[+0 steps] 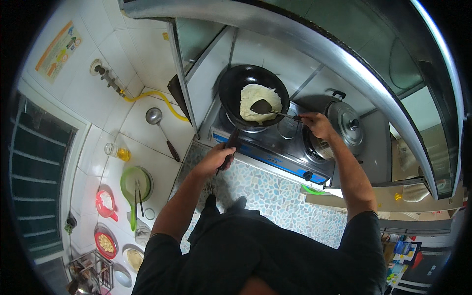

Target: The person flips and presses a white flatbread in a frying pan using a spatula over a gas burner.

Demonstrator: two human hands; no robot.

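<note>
My left hand (217,159) grips the dark handle (232,139) of a black wok (230,86), which is tilted over the left burner of a gas stove (271,145). A pale, thin pancake-like sheet of batter (255,94) covers part of the wok's inner surface, on the side toward my right hand. In my right hand (318,125) is a cooking spatula (261,107). Its dark, rounded blade lies over the pale sheet; whether it presses on it I cannot tell. The spatula's thin shaft crosses the wok's rim.
A lidded metal pot (346,121) stands on the right burner. The range hood edge (295,25) curves overhead. On the left counter are a ladle (154,116), an oil jar (118,152), a green bowl with chopsticks (129,180), a red flour cup (99,201) and a red dish (99,243).
</note>
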